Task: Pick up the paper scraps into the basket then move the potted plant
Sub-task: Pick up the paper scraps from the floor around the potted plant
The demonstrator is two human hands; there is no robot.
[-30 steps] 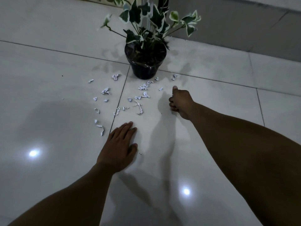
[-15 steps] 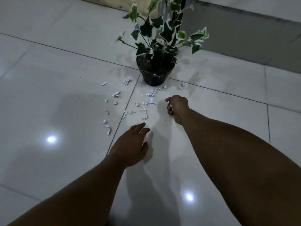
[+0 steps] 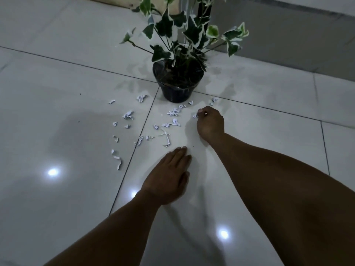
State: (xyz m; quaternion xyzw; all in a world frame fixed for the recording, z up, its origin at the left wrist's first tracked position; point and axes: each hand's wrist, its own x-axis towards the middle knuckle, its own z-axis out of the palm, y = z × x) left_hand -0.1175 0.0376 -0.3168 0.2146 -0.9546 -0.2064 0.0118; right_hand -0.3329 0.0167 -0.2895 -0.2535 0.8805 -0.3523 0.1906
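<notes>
Early stage of scrap collection, judging by how much paper remains on the floor (image 3: 57, 112). Right hand (image 3: 210, 122) reached forward, fingers curled, thumb and fingertips pinching one small paper scrap (image 3: 195, 116) just off the near-right side of the pot (image 3: 177, 89); whether more paper sits inside the curled fingers cannot be told. Left hand (image 3: 169, 177) laid flat on the tile, fingers straight and together, grasping nothing — probably placed there as a prop for body weight during the forward lean. Remaining paper scraps (image 3: 169, 125) scattered in a loose fan in front of and to the left of the pot, across the tile joint; two more (image 3: 214, 100) lying just beyond the right hand. A long curled strip (image 3: 117, 160) lying farthest left and nearest the body, well apart from both hands. Potted plant (image 3: 184, 45) upright at the meeting of tile joints, leaves spreading above the pot, scraps close against its base — a reason to clear the paper first and shift the pot afterwards. Basket not visible anywhere in the head view; position unknown. Pinch grip suited to such thin, light pieces, since flat paper on glossy tile offers little edge to catch.
</notes>
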